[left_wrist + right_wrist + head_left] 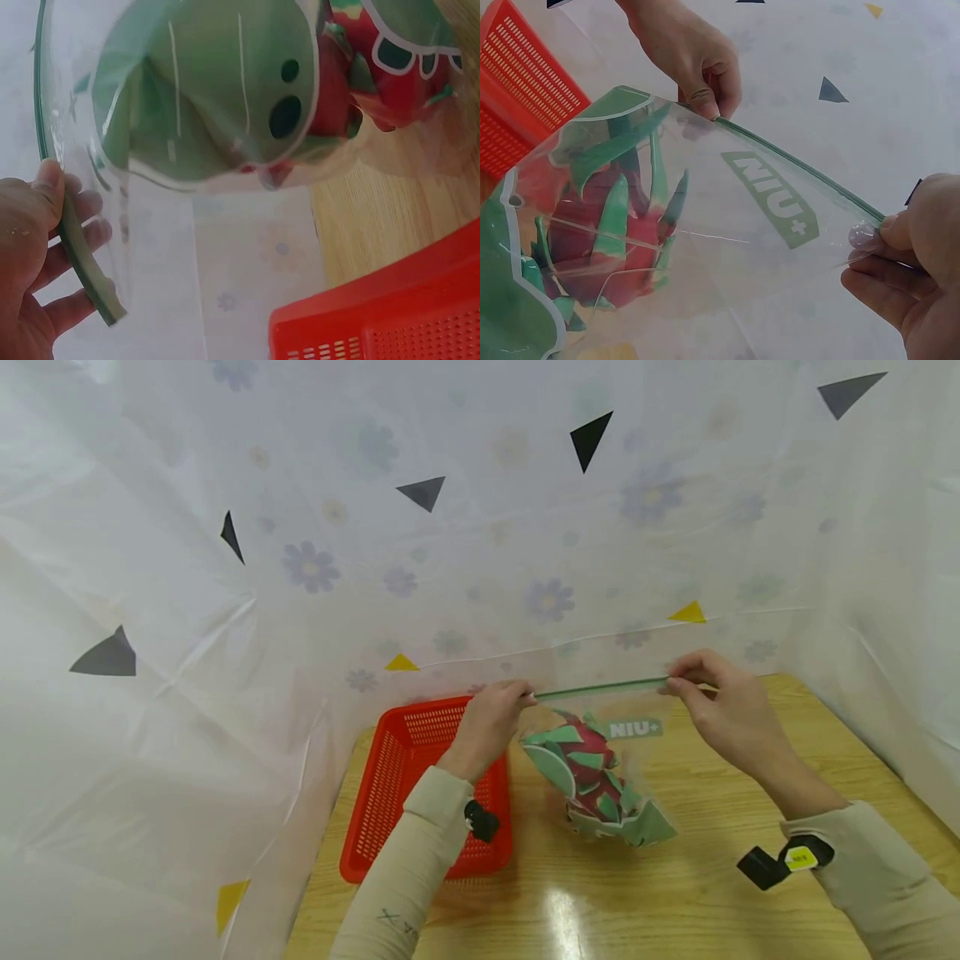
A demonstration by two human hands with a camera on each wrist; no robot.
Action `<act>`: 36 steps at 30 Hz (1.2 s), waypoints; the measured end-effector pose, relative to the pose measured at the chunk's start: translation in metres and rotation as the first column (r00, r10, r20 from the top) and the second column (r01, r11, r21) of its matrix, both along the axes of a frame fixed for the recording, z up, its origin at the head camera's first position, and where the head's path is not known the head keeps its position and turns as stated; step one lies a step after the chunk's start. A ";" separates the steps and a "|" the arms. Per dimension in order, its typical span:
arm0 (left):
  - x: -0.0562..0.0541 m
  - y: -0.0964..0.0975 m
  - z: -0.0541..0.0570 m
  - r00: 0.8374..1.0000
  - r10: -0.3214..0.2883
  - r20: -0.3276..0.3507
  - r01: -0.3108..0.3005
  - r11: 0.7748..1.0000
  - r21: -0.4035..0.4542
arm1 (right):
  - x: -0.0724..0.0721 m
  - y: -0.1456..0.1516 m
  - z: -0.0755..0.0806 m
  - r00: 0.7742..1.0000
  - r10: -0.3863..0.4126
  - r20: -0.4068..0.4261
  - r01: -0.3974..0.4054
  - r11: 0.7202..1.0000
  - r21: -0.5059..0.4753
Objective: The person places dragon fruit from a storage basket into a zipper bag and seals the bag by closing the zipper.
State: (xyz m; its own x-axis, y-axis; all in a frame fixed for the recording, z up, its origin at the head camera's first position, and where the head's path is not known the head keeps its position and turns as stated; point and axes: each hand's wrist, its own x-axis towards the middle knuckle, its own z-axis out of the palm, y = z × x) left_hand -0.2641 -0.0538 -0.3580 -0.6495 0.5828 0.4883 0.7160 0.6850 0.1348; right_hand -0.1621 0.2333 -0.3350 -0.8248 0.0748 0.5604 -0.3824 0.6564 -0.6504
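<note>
A clear zip bag (pixel 636 729) with a green seal strip and a NIU+ label hangs above the table. Red dragon fruit (pixel 588 758) with green scales shows through it, partly hidden by the bag's green print; whether there is more than one I cannot tell. My left hand (pixel 489 720) pinches the left end of the strip, thumb against fingers, as the left wrist view also shows. At the opposite corner my right hand (pixel 930 262) grips the strip's end between thumb and fingers. The strip (pixel 802 169) is stretched nearly straight between both hands.
A red plastic basket (pixel 367 793) with perforated walls stands on the wooden table (pixel 720 893), left of the bag and partly behind my left forearm. A pale flower-patterned sheet (pixel 480 527) with dark and yellow triangles hangs behind and at the sides.
</note>
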 end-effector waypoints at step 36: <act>-0.001 -0.013 -0.044 0.869 -0.002 0.494 -0.251 0.860 0.444 | 0.001 0.019 -0.015 0.999 -0.026 0.048 0.027 0.999 -0.022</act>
